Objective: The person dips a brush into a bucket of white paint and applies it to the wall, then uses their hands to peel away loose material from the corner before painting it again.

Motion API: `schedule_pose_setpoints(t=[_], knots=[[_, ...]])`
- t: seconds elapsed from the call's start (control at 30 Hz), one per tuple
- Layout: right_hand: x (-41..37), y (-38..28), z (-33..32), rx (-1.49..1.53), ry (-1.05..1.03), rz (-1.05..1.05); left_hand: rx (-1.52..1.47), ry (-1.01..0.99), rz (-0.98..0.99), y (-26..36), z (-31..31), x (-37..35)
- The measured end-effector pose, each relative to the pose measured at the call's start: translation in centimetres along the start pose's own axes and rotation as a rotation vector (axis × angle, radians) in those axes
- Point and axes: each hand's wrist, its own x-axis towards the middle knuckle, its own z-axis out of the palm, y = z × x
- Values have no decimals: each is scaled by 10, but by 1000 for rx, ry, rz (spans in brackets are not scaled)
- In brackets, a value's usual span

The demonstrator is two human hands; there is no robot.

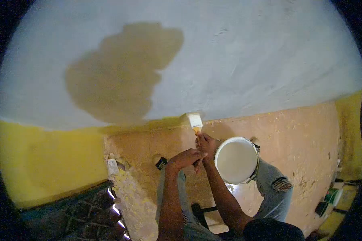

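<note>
My right hand (205, 143) is closed around the handle of a flat paintbrush (196, 121). White paint coats its bristles, which point up against the lower edge of the white part of the wall (245, 60). Crossing from the left, my left hand (186, 159) has its fingers closed at my right wrist; part of its grip is hidden. A round white bucket (236, 161) of pale paint stands beside my right forearm, at my right knee, with no hand on it.
A brownish-yellow patch (120, 76) shows within the white area. Yellow wall (48, 160) lies at lower left, above a dark patterned surface (84, 219). Paint flecks mark the orange-brown surface (301, 148). A green-and-white object (333, 196) stands at far right.
</note>
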Motion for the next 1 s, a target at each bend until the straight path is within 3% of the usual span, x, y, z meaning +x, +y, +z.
schedule_pose_setpoints(t=[0.03, 0.17, 0.23, 0.27, 0.3, 0.33, 0.37, 0.4, 0.47, 0.5, 0.57, 0.67, 0.77, 0.87, 0.9, 0.97, 1.0], knots=[[-7, -3, -7, 56, -20, -37, -129, -115, 40, -1, 0, 0], [29, 53, -4, 186, -61, -139, -87, 5, 135, 9, 1, -3], [70, 109, 1, 162, -80, -132, 97, 73, -35, 9, 1, -2], [91, 134, 4, 144, -84, -134, 94, 79, -38, -3, 0, 4], [103, 156, 4, 145, -86, -135, 283, 104, 25, -23, 2, 13], [109, 176, -2, 15, -51, 3, 471, 124, 90, -34, 3, 21], [118, 199, -7, -113, -17, 140, 472, 123, 90, -27, 4, 19], [137, 227, -13, -109, -15, 139, 461, 173, 51, -14, 5, 11], [165, 277, -25, 67, -348, -150, 452, 213, 3, -9, 6, 10], [157, 262, -18, 70, -343, -144, 425, 213, -42, -10, 6, 12], [139, 205, -1, -160, -90, 216, 390, 209, -82, -6, 8, 15], [176, 255, 3, 59, -103, 392, 384, 174, -203, 5, 8, 12], [237, 365, 11, -246, 57, -130, 400, 227, -137, -8, 10, 12], [116, 155, 10, 241, -83, 50, 381, 246, -172, -7, 9, 11], [97, 117, 6, 242, -82, 38, 385, 228, -142, -10, 6, 10], [65, 59, 2, -264, -67, 73, 398, 217, -106, -13, 0, 6], [39, 22, -1, -261, -63, 64, 386, 218, -113, -15, 1, 4]])
